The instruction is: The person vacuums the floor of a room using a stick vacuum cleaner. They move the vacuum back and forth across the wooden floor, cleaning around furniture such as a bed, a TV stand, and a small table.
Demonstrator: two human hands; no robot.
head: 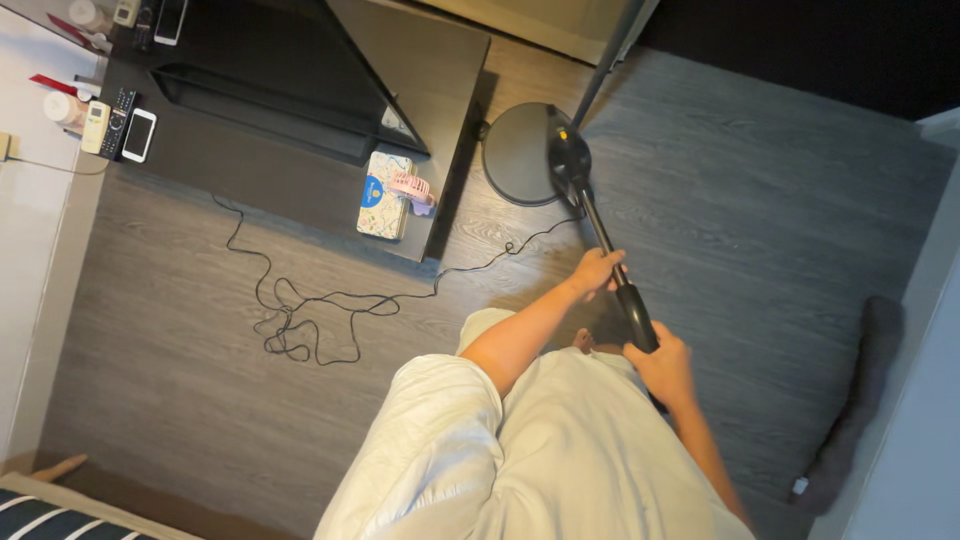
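Note:
I look straight down at a dark wood floor [720, 200]. A black stick vacuum [592, 210] runs from my hands to its head near a round black lamp base [515, 155]. My left hand [597, 270] grips the vacuum's shaft partway down. My right hand [662, 362] is closed on the thick black handle close to my body. My pale shorts fill the lower middle of the view.
A black cable [310, 310] lies tangled on the floor at left. A dark low table [300, 170] holds a patterned tissue box [385, 195], a small pink fan [412, 188], remotes and a phone [138, 135]. A dark grey mat [860, 400] lies along the right wall.

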